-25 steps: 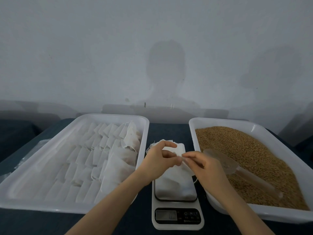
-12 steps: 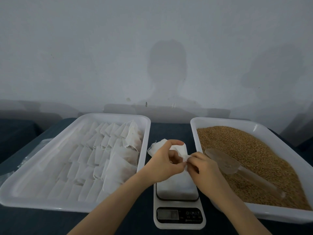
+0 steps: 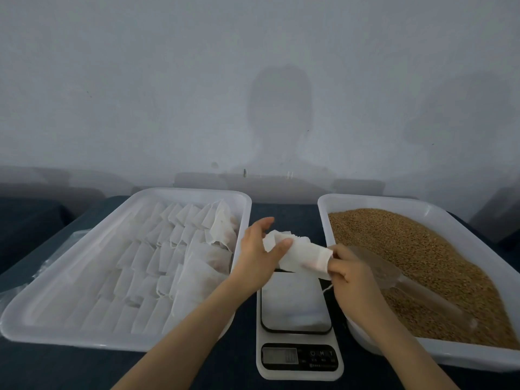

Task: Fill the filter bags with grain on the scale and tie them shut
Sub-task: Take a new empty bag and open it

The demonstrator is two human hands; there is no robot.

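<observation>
A white filter bag (image 3: pixel 302 253) hangs crumpled above the far end of the kitchen scale (image 3: pixel 296 302). My left hand (image 3: pixel 260 256) holds its left end between thumb and fingers. My right hand (image 3: pixel 344 270) pinches its right end, with a thin string trailing below the fingers. The scale's platform is bare and its display (image 3: pixel 280 356) faces me. Brown grain (image 3: pixel 427 257) fills the white tray (image 3: pixel 365 201) on the right, where a clear scoop (image 3: pixel 394 277) lies on the grain, partly behind my right hand.
A white tray (image 3: pixel 183 192) on the left holds several flat empty filter bags (image 3: pixel 157 263) in rows. A clear plastic wrapper (image 3: pixel 56 251) lies at its left side. The dark blue table (image 3: pixel 284 211) shows between the trays, against a pale wall.
The bag has come up off the scale platform and is now held stretched sideways between both hands. My left hand shifted left and my right hand shifted right.
</observation>
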